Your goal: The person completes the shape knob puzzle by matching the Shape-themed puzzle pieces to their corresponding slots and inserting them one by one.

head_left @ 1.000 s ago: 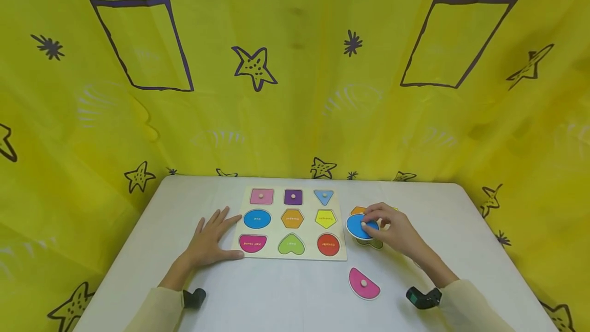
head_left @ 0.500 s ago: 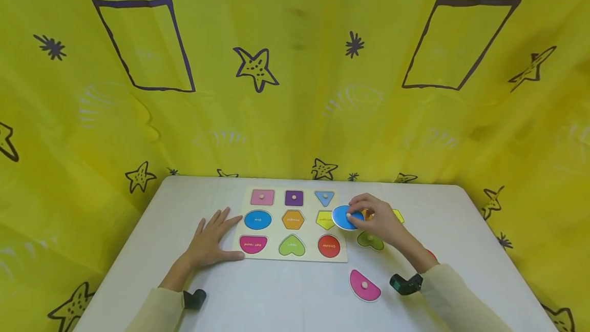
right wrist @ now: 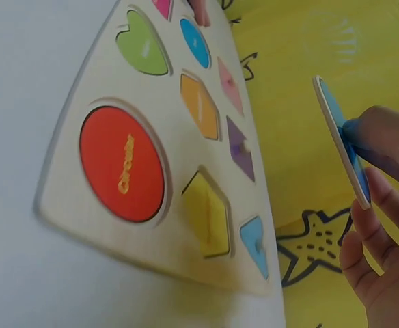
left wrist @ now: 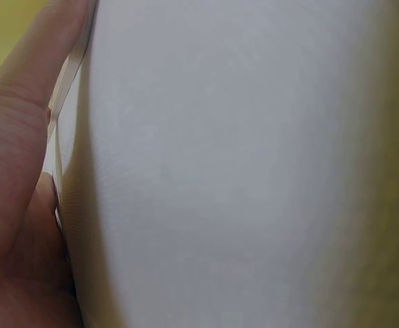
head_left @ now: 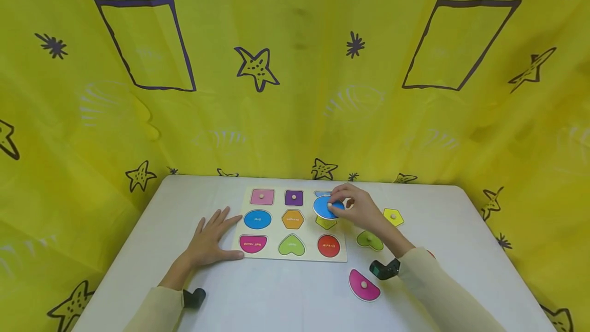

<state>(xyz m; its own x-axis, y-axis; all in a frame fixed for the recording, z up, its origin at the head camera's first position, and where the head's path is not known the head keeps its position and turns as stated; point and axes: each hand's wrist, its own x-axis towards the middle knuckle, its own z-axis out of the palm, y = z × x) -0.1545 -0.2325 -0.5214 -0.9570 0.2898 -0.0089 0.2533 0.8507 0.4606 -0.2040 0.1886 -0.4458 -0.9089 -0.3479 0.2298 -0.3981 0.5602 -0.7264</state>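
A wooden shape puzzle board (head_left: 311, 253) lies on the white table. Its pink rectangle, purple square and light-blue triangle hold knobbed pieces; the oval, hexagon, pentagon, half round, heart and circle recesses show printed colours. My right hand (head_left: 361, 210) pinches the knob of a blue oval puzzle piece (head_left: 326, 208), held above the board's right side, partly covering the triangle and pentagon. In the right wrist view the oval piece (right wrist: 341, 140) stands edge-on, apart from the board. My left hand (head_left: 209, 240) rests with spread fingers at the board's left edge, thumb and forefinger touching it.
Right of the board lie a pink half-round piece (head_left: 364, 285), a green heart piece (head_left: 370, 240) and a yellow pentagon piece (head_left: 393, 217). A bit of red piece (head_left: 431, 253) shows behind the right sleeve. A yellow patterned curtain (head_left: 295, 117) stands behind the table.
My right hand has carried the blue oval piece leftward from above the loose pieces to over the board's right side. The left hand has stayed in place.
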